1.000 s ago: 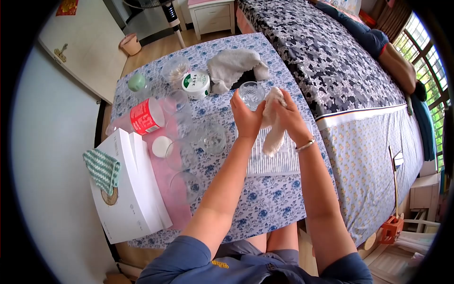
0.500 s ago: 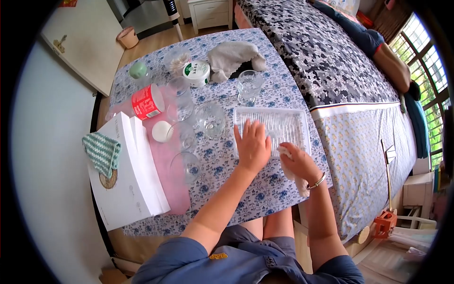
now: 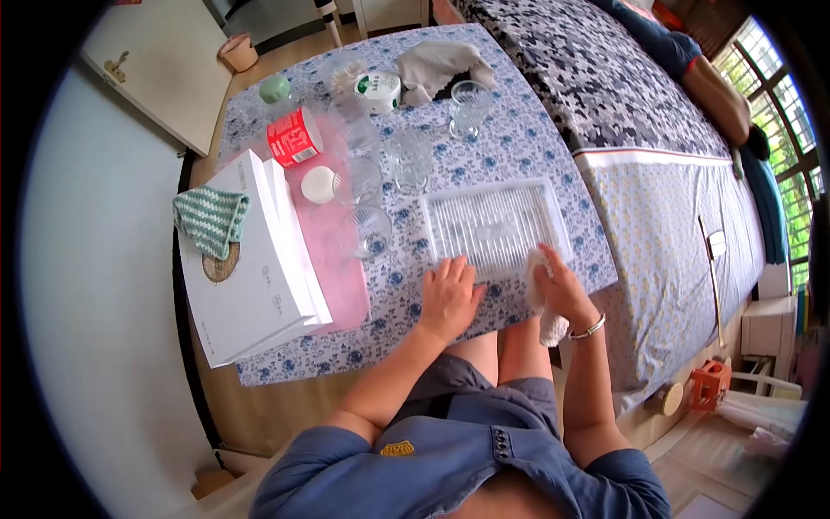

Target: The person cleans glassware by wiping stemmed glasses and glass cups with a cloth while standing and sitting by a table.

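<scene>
A clear plastic tray with a ribbed bottom (image 3: 471, 212) lies flat on the patterned tablecloth in front of me. At its near left corner is my left hand (image 3: 450, 298), palm down, fingers stretched out by the rim; it holds nothing. My right hand (image 3: 566, 290) is closed around a whitish cloth (image 3: 553, 330) at the tray's near right corner. Part of the cloth hangs below the fist, and some is pressed against the rim. Beyond the tray stand a patterned glass (image 3: 409, 160) and a footed glass (image 3: 469, 111).
On the left are a white box (image 3: 246, 285) with a green striped cloth (image 3: 212, 216) on it, a pink mat (image 3: 333, 290), several glasses, and a red-labelled tub (image 3: 294, 138). A grey cloth (image 3: 441, 67) lies at the back. Right of the table is a bed (image 3: 657, 233) with a person's legs on it.
My left hand has moved from over the tray back to its near edge. The right hand still grips the cloth. The whole view has shifted with my head.
</scene>
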Available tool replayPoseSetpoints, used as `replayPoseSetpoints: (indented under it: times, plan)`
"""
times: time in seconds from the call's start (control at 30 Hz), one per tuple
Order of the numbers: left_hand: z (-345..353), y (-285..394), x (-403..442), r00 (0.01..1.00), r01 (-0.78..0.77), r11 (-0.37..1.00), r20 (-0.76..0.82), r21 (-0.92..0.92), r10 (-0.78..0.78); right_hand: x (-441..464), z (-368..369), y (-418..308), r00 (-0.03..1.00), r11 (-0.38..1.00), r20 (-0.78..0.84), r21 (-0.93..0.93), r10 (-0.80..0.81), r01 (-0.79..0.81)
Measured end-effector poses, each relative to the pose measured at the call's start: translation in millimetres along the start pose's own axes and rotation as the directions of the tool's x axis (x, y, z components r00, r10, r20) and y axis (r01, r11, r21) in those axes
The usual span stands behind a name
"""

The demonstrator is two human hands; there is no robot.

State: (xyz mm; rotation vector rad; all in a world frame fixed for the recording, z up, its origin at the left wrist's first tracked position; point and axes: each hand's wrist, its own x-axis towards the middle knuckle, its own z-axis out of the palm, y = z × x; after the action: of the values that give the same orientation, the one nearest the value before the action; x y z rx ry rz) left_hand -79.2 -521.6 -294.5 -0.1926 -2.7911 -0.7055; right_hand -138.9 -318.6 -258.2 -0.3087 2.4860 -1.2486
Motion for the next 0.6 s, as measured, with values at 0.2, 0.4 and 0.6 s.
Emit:
replayPoseSetpoints:
  times: [0.2, 0.4, 0.6]
  plan:
    - [-27, 6, -16, 0.98, -0.102, 0.924, -0.195, -0.368, 0.031, -51, -9, -38, 0.998, 0.79, 0.055, 0.612, -0.005, -0.03]
    - [-38, 23, -30, 0.878, 0.479, 0.061, 0.479, -0.876, -0.007, -68, 15, -58, 0.959, 0.523, 0.218, 0.847, -0.183, -0.093]
    - [-53, 17, -36, 0.775, 0.485, -0.451, 0.607, -0.749, -0.176, -74, 28, -45, 0.978, 0.845, 0.201, 0.531, -0.048, -0.068]
